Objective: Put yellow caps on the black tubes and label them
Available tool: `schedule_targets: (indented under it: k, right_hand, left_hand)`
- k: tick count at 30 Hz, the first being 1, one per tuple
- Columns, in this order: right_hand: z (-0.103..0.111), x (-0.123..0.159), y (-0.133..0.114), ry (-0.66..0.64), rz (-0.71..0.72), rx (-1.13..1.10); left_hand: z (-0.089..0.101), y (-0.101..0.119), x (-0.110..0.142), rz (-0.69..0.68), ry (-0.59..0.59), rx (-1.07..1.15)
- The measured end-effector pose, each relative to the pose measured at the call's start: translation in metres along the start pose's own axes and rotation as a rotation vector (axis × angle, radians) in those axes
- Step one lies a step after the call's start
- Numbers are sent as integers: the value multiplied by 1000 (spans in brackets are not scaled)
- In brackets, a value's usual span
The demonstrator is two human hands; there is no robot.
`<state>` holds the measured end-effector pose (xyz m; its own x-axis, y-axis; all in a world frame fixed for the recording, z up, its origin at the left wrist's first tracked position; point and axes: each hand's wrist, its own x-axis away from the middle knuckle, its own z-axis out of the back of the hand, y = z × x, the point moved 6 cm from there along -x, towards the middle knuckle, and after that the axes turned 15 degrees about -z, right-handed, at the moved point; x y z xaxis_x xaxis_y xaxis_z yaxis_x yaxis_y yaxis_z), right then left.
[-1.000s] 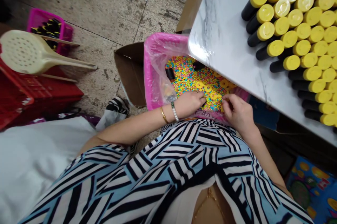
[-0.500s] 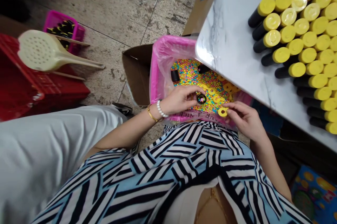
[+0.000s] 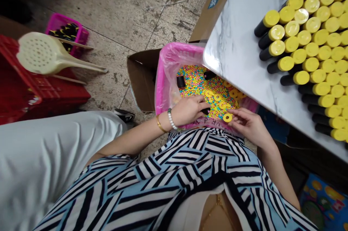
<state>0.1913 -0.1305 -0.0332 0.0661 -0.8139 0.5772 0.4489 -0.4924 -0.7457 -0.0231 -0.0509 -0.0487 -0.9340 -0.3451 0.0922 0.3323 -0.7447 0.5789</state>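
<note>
My left hand is closed round a black tube, tilted low over the small coloured beads. Between the fingertips of my right hand is a yellow ring-shaped cap with a dark centre. Both hands are over a pink basket lined with clear plastic. Several more yellow caps lie on the beads. Two other black tubes rest there: one at the left, another near the table corner. My fingers hide part of the held tube.
A white marbled table juts over the basket's right side, bearing rows of black tubes with yellow caps. An open cardboard box stands behind. At left are a cream perforated stool, a red crate and a small pink basket.
My left hand has tipped the black tube, so its bead-filled open end no longer faces up to me. My right hand has shifted slightly left with the yellow cap.
</note>
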Motion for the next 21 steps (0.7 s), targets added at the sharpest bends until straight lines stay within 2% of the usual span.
schedule_targets:
  k: [3,8,13,16,18,21]
  right_hand:
    - [2,1,-2,26,8,27]
    - [7,3,-1,51,-10,-7]
    - [3,4,4,-57,-54,-162]
    - [0,5,8,-100,-96,-225]
    - [0,5,11,-105,-119,-263]
    - [4,6,14,-69,-111,-270]
  left_hand:
    - [1,2,0,-40,59,81]
    - [-1,-12,0,-43,161,202]
    - [10,-10,-3,-164,306,455]
    - [17,-12,-2,-190,354,560]
    - [16,-13,0,-185,340,516]
    - [4,-11,0,-111,226,239]
